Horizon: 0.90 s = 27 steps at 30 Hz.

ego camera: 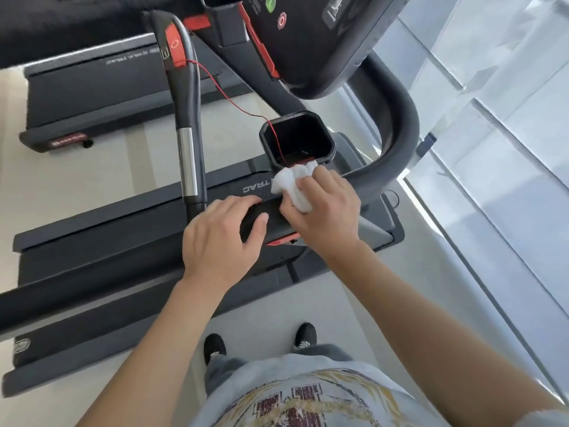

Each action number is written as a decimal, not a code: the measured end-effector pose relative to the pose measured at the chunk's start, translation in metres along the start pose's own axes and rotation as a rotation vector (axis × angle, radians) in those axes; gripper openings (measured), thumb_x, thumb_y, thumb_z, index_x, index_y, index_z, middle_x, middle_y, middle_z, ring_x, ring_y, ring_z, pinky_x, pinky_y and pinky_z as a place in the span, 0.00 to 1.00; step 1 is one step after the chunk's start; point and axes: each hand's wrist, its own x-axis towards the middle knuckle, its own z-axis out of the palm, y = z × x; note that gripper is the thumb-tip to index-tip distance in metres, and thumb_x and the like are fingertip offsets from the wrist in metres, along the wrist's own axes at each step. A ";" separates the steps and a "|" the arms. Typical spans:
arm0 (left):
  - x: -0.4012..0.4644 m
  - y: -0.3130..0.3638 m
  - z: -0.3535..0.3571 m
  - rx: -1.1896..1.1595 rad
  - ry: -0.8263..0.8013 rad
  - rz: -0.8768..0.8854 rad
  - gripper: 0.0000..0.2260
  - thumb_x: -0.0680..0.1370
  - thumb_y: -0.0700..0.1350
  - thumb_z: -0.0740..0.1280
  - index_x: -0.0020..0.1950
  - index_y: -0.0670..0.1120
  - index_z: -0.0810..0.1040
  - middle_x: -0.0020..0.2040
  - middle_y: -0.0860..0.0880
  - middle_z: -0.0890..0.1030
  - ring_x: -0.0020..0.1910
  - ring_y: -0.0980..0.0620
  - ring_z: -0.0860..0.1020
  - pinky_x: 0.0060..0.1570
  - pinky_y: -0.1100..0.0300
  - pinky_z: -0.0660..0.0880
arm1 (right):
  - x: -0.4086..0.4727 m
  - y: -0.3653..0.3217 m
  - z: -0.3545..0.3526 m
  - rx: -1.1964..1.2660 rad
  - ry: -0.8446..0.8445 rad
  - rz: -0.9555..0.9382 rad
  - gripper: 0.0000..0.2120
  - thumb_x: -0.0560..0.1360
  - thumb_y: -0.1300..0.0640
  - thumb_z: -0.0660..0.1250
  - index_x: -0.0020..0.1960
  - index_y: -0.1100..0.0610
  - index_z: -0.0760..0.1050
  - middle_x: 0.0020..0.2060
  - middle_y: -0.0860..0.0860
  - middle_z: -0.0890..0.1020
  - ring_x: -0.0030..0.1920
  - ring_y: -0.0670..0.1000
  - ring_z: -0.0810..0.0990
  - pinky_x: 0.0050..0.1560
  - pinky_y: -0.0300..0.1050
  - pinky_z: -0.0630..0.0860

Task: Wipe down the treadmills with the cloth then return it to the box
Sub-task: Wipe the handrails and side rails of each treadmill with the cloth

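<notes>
2 treadmills in view: far treadmill (pixel 92 97) at upper left, only its deck end showing, top cut off by the frame edge; near treadmill (pixel 92 254) w/ its deck running off the left edge. 1 upright handrail (pixel 184 124) w/ a red button pad and a chrome band. 1 thin red safety cord (pixel 234 97) runs from that pad down into 1 black cup holder (pixel 297 138); its end inside is hard to make out. 1 console (pixel 308 41) at top, cut off, w/ 1 green and 1 red button.

Left hand (pixel 223 237) rests on a black side handle (pixel 261 217), fingers (pixel 240 203) loosely apart over its top, thumb on the near face. Right hand (pixel 328 211) grips 1 white cloth (pixel 291 183), fingers curled round it, bunched cloth pressed against the cup holder's near rim. Handle's right part is hidden under that hand; a red bit peeks out below.

2 black shoes (pixel 215 346) on the pale floor (pixel 101 180). Glass wall (pixel 492 149) at right. Deck lettering reads only partly, "TRAC".
</notes>
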 end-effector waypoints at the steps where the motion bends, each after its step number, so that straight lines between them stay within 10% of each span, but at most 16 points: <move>1: 0.001 0.001 0.000 0.001 -0.004 -0.003 0.17 0.84 0.57 0.61 0.65 0.52 0.81 0.56 0.56 0.84 0.53 0.52 0.81 0.41 0.57 0.72 | 0.001 0.001 -0.001 0.000 -0.011 -0.045 0.11 0.72 0.57 0.72 0.36 0.60 0.74 0.33 0.52 0.69 0.34 0.51 0.63 0.33 0.46 0.65; 6: 0.002 0.007 -0.006 -0.038 0.004 -0.085 0.13 0.84 0.56 0.63 0.61 0.55 0.83 0.54 0.59 0.84 0.51 0.54 0.80 0.41 0.58 0.69 | 0.000 0.035 -0.019 -0.052 -0.096 -0.214 0.15 0.79 0.53 0.69 0.38 0.61 0.75 0.33 0.52 0.70 0.33 0.55 0.68 0.32 0.52 0.68; 12: 0.035 0.017 0.001 -0.013 -0.056 -0.091 0.14 0.84 0.56 0.62 0.40 0.52 0.75 0.34 0.56 0.77 0.34 0.53 0.74 0.33 0.58 0.69 | 0.033 0.093 -0.034 -0.155 -0.049 0.061 0.20 0.79 0.51 0.70 0.34 0.56 0.66 0.31 0.49 0.66 0.33 0.54 0.65 0.33 0.52 0.69; 27: 0.033 0.020 0.007 0.101 0.051 -0.065 0.17 0.83 0.55 0.58 0.39 0.49 0.77 0.32 0.55 0.76 0.32 0.52 0.72 0.27 0.61 0.63 | 0.021 0.061 -0.029 -0.037 -0.164 -0.110 0.17 0.79 0.51 0.70 0.37 0.59 0.72 0.33 0.51 0.70 0.34 0.54 0.68 0.35 0.53 0.69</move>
